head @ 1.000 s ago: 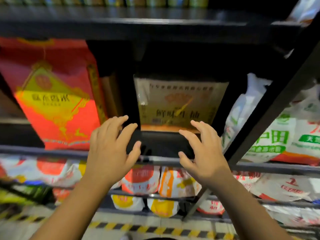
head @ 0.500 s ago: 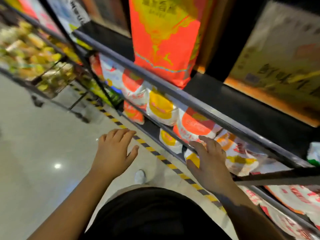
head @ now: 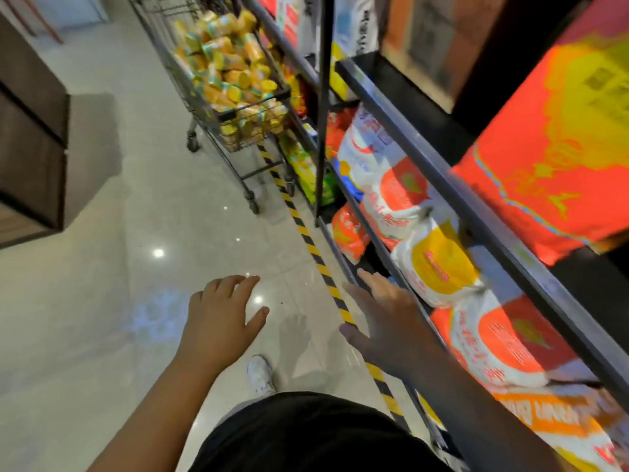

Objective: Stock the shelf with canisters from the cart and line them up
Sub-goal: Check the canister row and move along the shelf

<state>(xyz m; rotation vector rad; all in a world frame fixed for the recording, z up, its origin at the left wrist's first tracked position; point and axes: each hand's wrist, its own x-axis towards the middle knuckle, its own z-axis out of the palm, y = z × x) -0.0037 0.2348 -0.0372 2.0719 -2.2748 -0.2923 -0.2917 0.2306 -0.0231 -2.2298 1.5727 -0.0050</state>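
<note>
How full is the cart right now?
Full: the cart is heaped with yellow canisters, piled to about its rim, and more show through its wire side.

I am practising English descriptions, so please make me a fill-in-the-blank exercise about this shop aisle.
1. The canisters lie piled in the wire ____.
2. The left hand and the right hand hold ____.
3. The floor tape is striped black and ____.
Missing words: cart; nothing; yellow.
</note>
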